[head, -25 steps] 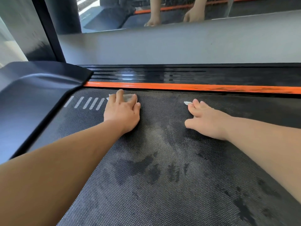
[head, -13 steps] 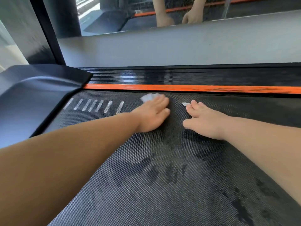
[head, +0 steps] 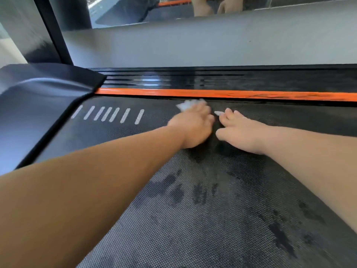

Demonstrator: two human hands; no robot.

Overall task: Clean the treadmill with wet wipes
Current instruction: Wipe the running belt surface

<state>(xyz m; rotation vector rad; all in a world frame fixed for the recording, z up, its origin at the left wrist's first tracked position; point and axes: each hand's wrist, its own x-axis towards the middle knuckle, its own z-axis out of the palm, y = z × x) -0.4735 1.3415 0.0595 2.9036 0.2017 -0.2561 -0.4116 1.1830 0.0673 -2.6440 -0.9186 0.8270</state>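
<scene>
The treadmill's dark woven belt [head: 193, 219] fills the lower view, with damp dark streaks across it. My left hand [head: 193, 125] lies flat on a white wet wipe [head: 186, 105] near the belt's far edge, its fingers straight; the wipe sticks out past the fingertips. My right hand [head: 241, 130] lies flat on the belt just to the right, almost touching the left hand. A small white wipe [head: 219, 113] shows at its fingertips, mostly hidden under the fingers.
An orange stripe [head: 231, 93] and a glossy black side rail [head: 212, 79] run along the belt's far edge. A black motor cover [head: 38, 97] rises at the left beside several white marks [head: 108, 114]. Beyond are a grey ledge and a mirror showing my hands.
My left hand has slid the wipe to the right along the belt's far edge, from beside the white marks to next to my right hand. The right hand has stayed in place.
</scene>
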